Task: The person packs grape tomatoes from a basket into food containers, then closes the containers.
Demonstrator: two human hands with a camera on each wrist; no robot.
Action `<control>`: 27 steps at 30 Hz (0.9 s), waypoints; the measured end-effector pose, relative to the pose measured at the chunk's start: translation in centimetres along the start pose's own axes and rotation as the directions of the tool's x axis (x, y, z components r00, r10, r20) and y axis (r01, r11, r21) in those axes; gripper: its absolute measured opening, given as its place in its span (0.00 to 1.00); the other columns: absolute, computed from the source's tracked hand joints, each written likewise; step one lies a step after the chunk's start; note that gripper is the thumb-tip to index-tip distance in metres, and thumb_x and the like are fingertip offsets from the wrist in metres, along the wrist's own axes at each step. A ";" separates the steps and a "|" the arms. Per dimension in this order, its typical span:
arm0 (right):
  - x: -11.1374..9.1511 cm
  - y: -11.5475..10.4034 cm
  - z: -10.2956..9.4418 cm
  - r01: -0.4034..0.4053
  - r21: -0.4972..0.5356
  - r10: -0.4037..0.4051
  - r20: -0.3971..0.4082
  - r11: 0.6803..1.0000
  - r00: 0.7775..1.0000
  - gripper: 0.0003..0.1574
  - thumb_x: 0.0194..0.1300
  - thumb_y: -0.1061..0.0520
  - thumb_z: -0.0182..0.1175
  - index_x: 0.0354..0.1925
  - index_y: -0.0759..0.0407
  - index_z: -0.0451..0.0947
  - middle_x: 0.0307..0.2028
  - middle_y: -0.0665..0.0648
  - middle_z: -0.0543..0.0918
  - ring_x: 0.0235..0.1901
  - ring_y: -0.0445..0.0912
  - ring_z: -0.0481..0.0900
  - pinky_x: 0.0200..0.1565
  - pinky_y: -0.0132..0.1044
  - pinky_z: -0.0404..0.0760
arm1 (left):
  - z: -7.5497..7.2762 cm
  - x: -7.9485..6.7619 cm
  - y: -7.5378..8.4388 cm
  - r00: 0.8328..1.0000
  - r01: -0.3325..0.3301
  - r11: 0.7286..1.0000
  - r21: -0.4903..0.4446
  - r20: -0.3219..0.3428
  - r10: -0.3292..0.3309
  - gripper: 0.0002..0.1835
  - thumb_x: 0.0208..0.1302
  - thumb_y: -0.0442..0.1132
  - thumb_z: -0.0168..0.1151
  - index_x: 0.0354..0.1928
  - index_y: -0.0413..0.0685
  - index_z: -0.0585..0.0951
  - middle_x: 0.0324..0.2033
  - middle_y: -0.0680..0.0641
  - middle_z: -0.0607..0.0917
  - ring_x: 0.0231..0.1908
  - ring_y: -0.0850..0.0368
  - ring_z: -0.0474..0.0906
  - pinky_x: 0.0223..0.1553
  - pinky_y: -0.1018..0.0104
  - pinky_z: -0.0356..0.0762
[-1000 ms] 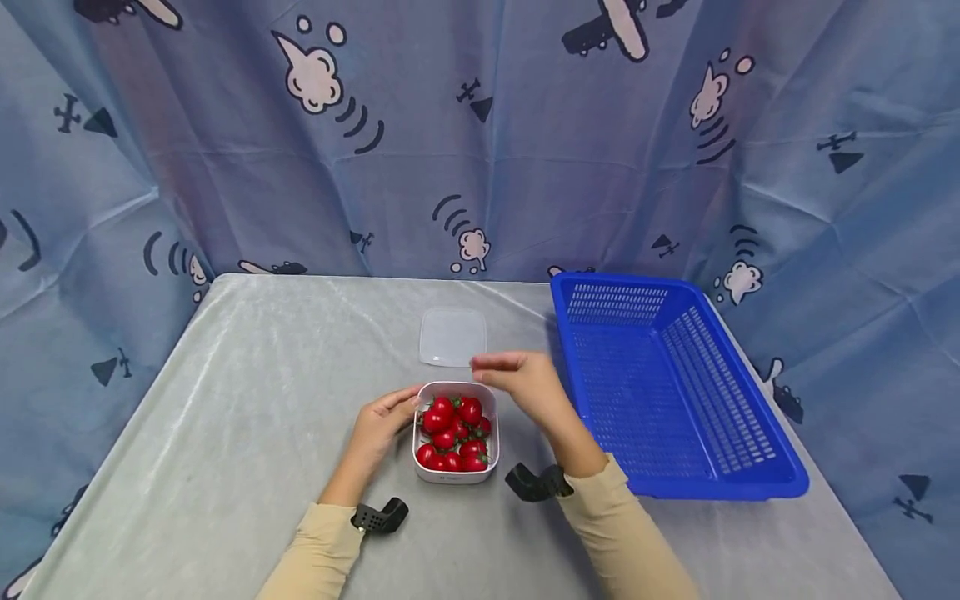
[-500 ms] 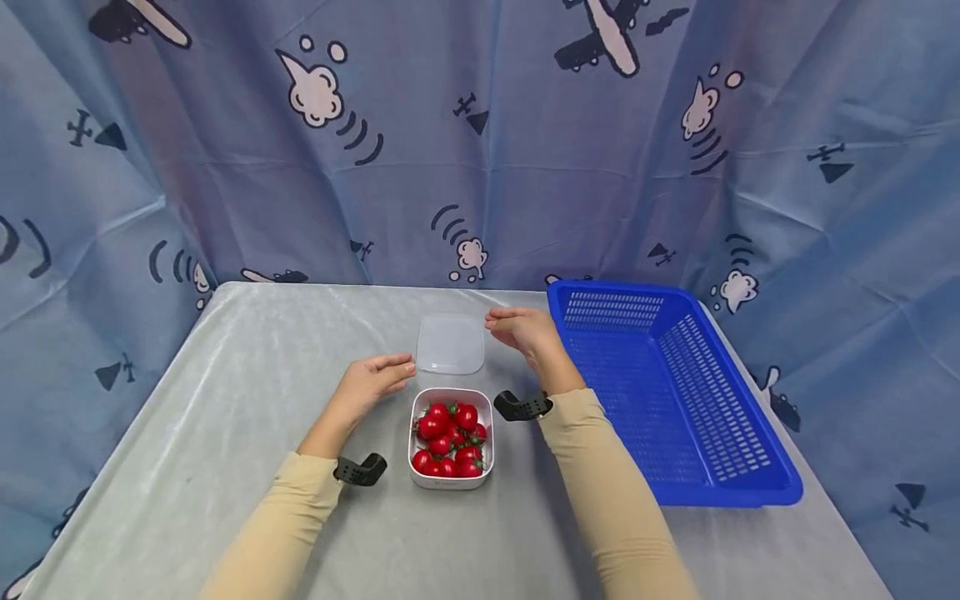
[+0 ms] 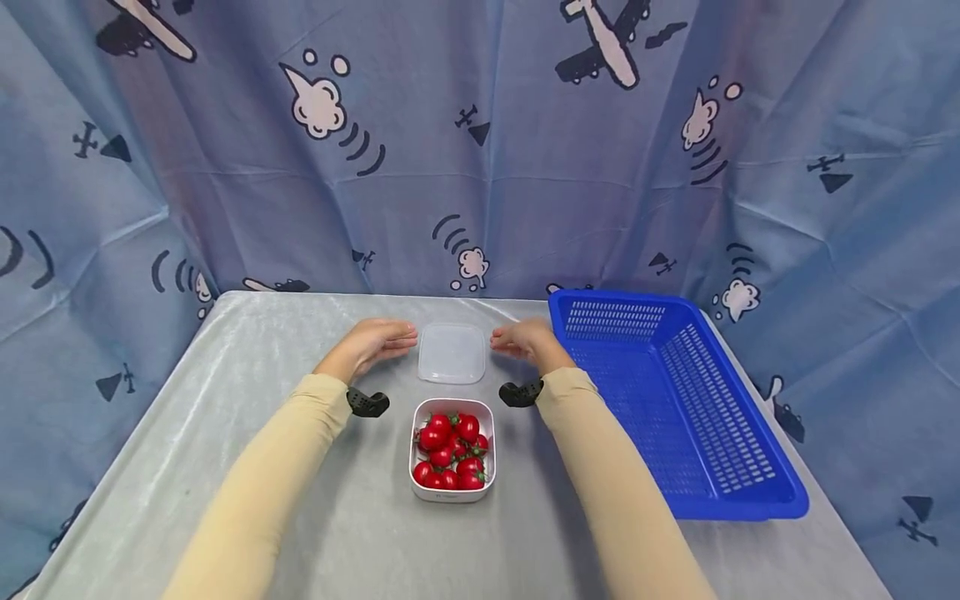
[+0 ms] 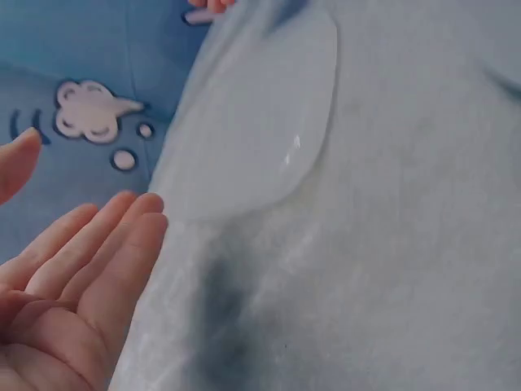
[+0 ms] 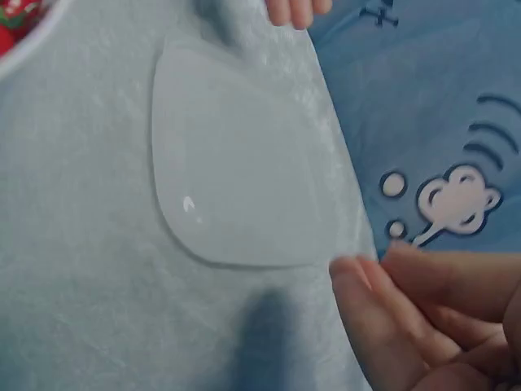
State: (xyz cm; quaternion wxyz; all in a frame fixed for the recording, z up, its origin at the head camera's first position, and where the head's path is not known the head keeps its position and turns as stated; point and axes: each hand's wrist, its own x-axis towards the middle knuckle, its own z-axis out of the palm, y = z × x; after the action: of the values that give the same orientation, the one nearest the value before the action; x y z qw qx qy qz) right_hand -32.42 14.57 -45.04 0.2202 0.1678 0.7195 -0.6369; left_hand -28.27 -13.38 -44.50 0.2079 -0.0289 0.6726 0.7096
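A clear plastic lid lies flat on the table behind a white square container of small red tomatoes. My left hand is just left of the lid, its fingers extended toward the edge and holding nothing. On the other side, my right hand is close to the lid's right edge, fingers lightly bent with nothing in them. In the left wrist view, a gap shows between the fingertips and the lid. The right wrist view shows the fingertips near a corner of the lid.
A large blue plastic basket stands on the right of the table, near the right forearm. A patterned blue curtain hangs behind the table and along both sides. Each wrist wears a black camera band.
My left hand has let go of the container's side and moved forward beside the lid. The right hand has moved forward from the container to the lid's right side. Container and lid have stayed put.
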 end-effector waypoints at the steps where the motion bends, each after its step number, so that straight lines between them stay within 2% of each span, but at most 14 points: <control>1: 1.7 0.9 -0.5 -0.011 0.006 0.011 0.025 1.000 1.000 0.22 0.55 0.76 0.66 0.51 0.75 0.80 0.48 0.67 0.87 0.40 0.50 0.88 0.45 0.39 0.88 | 0.0 0.3 -0.1 1.000 0.018 1.000 0.020 -0.005 -0.018 0.28 0.75 0.35 0.52 0.70 0.26 0.62 0.67 0.28 0.69 0.68 0.37 0.68 0.70 0.53 0.69; 3: 5.1 2.7 -1.6 -0.049 0.027 0.047 0.071 0.998 0.996 0.22 0.56 0.74 0.67 0.50 0.74 0.80 0.44 0.67 0.87 0.39 0.52 0.89 0.44 0.40 0.88 | 0.1 0.9 -0.4 0.998 0.061 0.997 0.049 -0.024 -0.060 0.28 0.73 0.37 0.54 0.69 0.27 0.63 0.66 0.29 0.71 0.67 0.39 0.70 0.69 0.53 0.71; 5: 9.4 4.7 -2.6 -0.071 0.018 0.069 0.076 0.997 0.995 0.22 0.55 0.73 0.68 0.50 0.74 0.80 0.42 0.67 0.87 0.40 0.53 0.89 0.45 0.41 0.88 | 0.2 1.1 -0.7 0.994 0.099 0.992 0.071 -0.045 -0.096 0.29 0.72 0.39 0.56 0.69 0.28 0.64 0.66 0.30 0.72 0.66 0.40 0.73 0.67 0.55 0.73; 7: 11.0 5.9 -2.5 -0.098 0.014 0.098 0.046 0.995 0.994 0.21 0.56 0.71 0.69 0.51 0.71 0.81 0.42 0.66 0.88 0.40 0.52 0.88 0.47 0.42 0.88 | 0.3 1.2 -0.9 0.989 0.135 0.988 0.072 -0.066 -0.131 0.30 0.71 0.39 0.58 0.69 0.29 0.65 0.65 0.31 0.73 0.64 0.42 0.75 0.66 0.56 0.74; 10: 14.2 7.6 -2.6 -0.095 0.034 0.093 0.051 0.995 0.994 0.14 0.54 0.72 0.69 0.42 0.70 0.83 0.34 0.63 0.89 0.34 0.51 0.88 0.40 0.41 0.89 | 0.5 1.4 -1.0 0.985 0.158 0.985 0.070 -0.080 -0.153 0.31 0.71 0.39 0.58 0.69 0.29 0.64 0.66 0.31 0.73 0.62 0.44 0.77 0.65 0.57 0.76; 12: 15.3 8.1 -2.3 -0.092 0.053 0.089 0.058 0.994 0.994 0.14 0.53 0.72 0.69 0.40 0.70 0.82 0.34 0.64 0.89 0.34 0.50 0.88 0.40 0.41 0.89 | 0.7 1.5 -1.1 0.983 0.163 0.984 0.067 -0.097 -0.156 0.30 0.71 0.39 0.59 0.69 0.29 0.64 0.65 0.31 0.74 0.60 0.46 0.79 0.63 0.58 0.77; 15: 14.6 7.7 -1.5 -0.086 0.075 0.083 0.051 0.993 0.995 0.14 0.56 0.73 0.67 0.43 0.71 0.81 0.36 0.66 0.88 0.37 0.52 0.88 0.42 0.42 0.89 | 1.0 1.7 -1.4 0.978 0.158 0.987 0.040 -0.146 -0.151 0.28 0.69 0.36 0.61 0.66 0.28 0.68 0.63 0.32 0.76 0.57 0.47 0.81 0.60 0.59 0.80; 17: 12.2 6.7 -0.7 -0.080 0.088 0.079 0.015 0.993 0.997 0.17 0.56 0.73 0.67 0.46 0.73 0.80 0.39 0.68 0.88 0.39 0.54 0.88 0.43 0.43 0.89 | 1.2 1.7 -1.6 0.976 0.150 0.988 0.023 -0.163 -0.145 0.27 0.68 0.34 0.62 0.65 0.26 0.69 0.63 0.32 0.76 0.57 0.48 0.81 0.58 0.59 0.81; 18: 10.9 6.3 -0.4 -0.080 0.093 0.080 -0.001 0.992 0.997 0.16 0.55 0.73 0.68 0.44 0.74 0.80 0.37 0.68 0.87 0.37 0.54 0.88 0.40 0.43 0.89 | 1.3 1.8 -1.8 0.976 0.148 0.989 0.012 -0.165 -0.144 0.27 0.68 0.33 0.61 0.64 0.25 0.69 0.63 0.32 0.76 0.57 0.48 0.80 0.57 0.59 0.81; 20: 7.3 5.1 0.5 -0.078 0.098 0.084 -0.053 0.992 0.995 0.17 0.57 0.74 0.67 0.47 0.75 0.80 0.40 0.68 0.88 0.39 0.53 0.88 0.43 0.44 0.89 | 1.5 1.7 -2.0 0.978 0.140 0.990 0.004 -0.160 -0.138 0.26 0.68 0.31 0.61 0.64 0.24 0.69 0.64 0.32 0.75 0.59 0.46 0.78 0.56 0.60 0.82; 21: 7.0 5.1 0.4 -0.064 0.121 0.069 -0.039 0.991 0.997 0.16 0.54 0.74 0.69 0.43 0.76 0.81 0.36 0.69 0.87 0.36 0.54 0.88 0.39 0.43 0.89 | 1.6 1.7 -2.1 0.979 0.135 0.991 0.005 -0.154 -0.133 0.26 0.68 0.30 0.61 0.65 0.24 0.68 0.64 0.32 0.75 0.60 0.46 0.78 0.55 0.61 0.82; 23: 5.5 4.5 0.7 -0.071 0.130 0.078 -0.048 0.989 0.996 0.19 0.53 0.75 0.69 0.46 0.76 0.81 0.40 0.69 0.87 0.39 0.54 0.89 0.43 0.43 0.89 | 1.6 1.5 -2.2 0.981 0.126 0.992 0.008 -0.146 -0.124 0.27 0.68 0.29 0.60 0.66 0.24 0.68 0.64 0.31 0.74 0.61 0.44 0.77 0.54 0.62 0.83; 26: 4.6 3.7 0.3 -0.061 0.142 0.056 0.042 0.988 0.998 0.20 0.52 0.73 0.71 0.45 0.77 0.80 0.38 0.68 0.87 0.37 0.54 0.89 0.41 0.40 0.89 | 1.5 1.2 -1.6 0.987 0.099 0.995 0.019 -0.132 -0.096 0.27 0.68 0.29 0.60 0.66 0.24 0.67 0.64 0.29 0.74 0.62 0.41 0.76 0.52 0.62 0.84; 27: 4.7 3.4 0.2 -0.064 0.126 0.058 0.051 0.990 0.997 0.21 0.54 0.72 0.70 0.47 0.77 0.79 0.41 0.69 0.87 0.40 0.55 0.89 0.44 0.40 0.88 | 1.4 1.1 -1.3 0.989 0.089 0.996 0.028 -0.123 -0.085 0.27 0.69 0.30 0.60 0.67 0.24 0.67 0.64 0.29 0.74 0.62 0.41 0.76 0.51 0.61 0.84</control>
State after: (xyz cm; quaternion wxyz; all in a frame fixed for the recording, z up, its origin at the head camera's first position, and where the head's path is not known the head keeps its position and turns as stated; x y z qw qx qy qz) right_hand -34.59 14.66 -50.43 0.2454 0.1885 0.6664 -0.6783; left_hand -28.52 -11.68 -45.97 0.1976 -0.0981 0.6938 0.6856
